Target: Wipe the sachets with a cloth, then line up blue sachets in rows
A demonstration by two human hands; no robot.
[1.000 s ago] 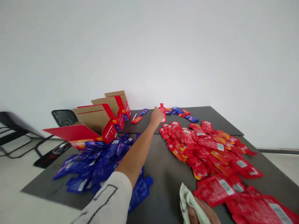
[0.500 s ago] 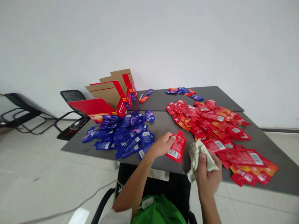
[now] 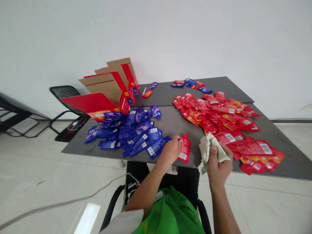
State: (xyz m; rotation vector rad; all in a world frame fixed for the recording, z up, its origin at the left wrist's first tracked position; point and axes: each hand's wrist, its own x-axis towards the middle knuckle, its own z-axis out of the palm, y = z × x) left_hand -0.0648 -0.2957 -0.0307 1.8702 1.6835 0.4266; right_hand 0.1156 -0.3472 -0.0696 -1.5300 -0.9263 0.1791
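Note:
My left hand is closed on the left edge of a red pouch, which has its barcode side up near the table's front edge. Part of that pouch is hidden behind my fingers. In my right hand is a crumpled pale cloth, gripped between thumb and fingers just above the front edge. To the right of the cloth spreads a heap of red pouches, with a stack of red pouches closer to me. Left of my left hand lies a pile of blue pouches.
Open red cartons stand in a row at the back left of the dark table. Farther back lie a mixed small group of pouches and a white pen-like stick. A black chair is beyond the left edge.
My left hand and the red pouch have shifted slightly, and the pouch now looks more upright in view. The cloth stays in my right hand. The camera view has tilted down a little.

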